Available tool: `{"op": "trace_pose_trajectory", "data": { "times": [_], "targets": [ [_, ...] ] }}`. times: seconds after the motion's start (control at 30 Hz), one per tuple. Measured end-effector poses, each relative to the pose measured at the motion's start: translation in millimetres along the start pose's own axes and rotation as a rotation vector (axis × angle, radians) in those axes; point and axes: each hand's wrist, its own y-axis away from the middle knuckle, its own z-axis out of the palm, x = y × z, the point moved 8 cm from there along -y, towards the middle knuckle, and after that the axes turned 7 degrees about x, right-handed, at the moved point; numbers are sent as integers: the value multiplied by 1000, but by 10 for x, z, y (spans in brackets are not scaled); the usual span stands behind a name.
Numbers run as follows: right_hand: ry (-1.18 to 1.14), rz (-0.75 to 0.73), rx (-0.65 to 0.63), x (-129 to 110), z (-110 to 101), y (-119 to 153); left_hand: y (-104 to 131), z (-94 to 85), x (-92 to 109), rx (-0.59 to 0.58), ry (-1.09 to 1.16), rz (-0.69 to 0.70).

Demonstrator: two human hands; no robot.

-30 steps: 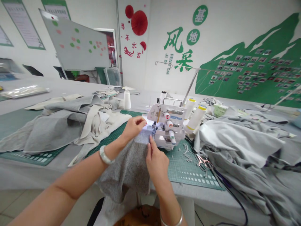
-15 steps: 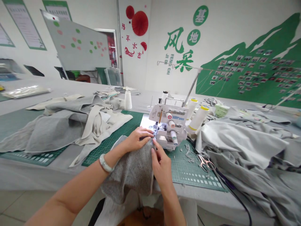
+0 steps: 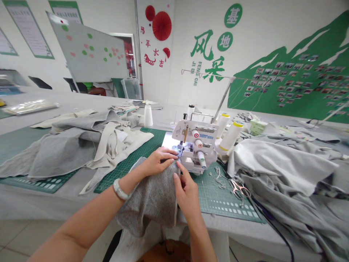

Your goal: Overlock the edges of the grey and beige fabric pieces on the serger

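Note:
A piece of grey fabric point(image 3: 155, 198) runs from the overlock sewing machine point(image 3: 195, 143) down over the table's front edge. My left hand point(image 3: 156, 162) lies on its upper part, fingers stretched out flat toward the lit presser foot point(image 3: 180, 149). At the fabric's right edge, just below the foot, my right hand point(image 3: 187, 187) pinches the cloth between thumb and forefinger. Both hands' fingertips are close together. How far the fabric reaches under the foot is hidden by my fingers.
Scissors point(image 3: 240, 189) and thread scraps point(image 3: 218, 178) lie on the green cutting mat point(image 3: 226, 203). Grey fabric is heaped at right point(image 3: 283, 167) and left point(image 3: 68, 149). Thread cones point(image 3: 231, 136) stand behind the machine. A black cable point(image 3: 283, 240) hangs over the front edge.
My right thumb has shifted slightly left on the fabric's edge. Both hands otherwise stay at the machine, and the fabric lies almost the same.

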Motion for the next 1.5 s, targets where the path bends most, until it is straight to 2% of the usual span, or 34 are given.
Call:
{"op": "trace_pose_trajectory", "data": {
  "times": [0.3,0.5,1.1,1.5],
  "targets": [
    [27,5,-17,-6,19,-1,8,-8,-14,-9,-13,-2],
    [-32,-3,-25,-47,28,7,-13,-24,3,-19,-21,18],
    [-154,39,-47,-29,34,-11,25,-16,151,-94,-125,85],
    [-130,34,-41,-14,47,-21,35,-14,113,-118,-113,70]
  ]
}}
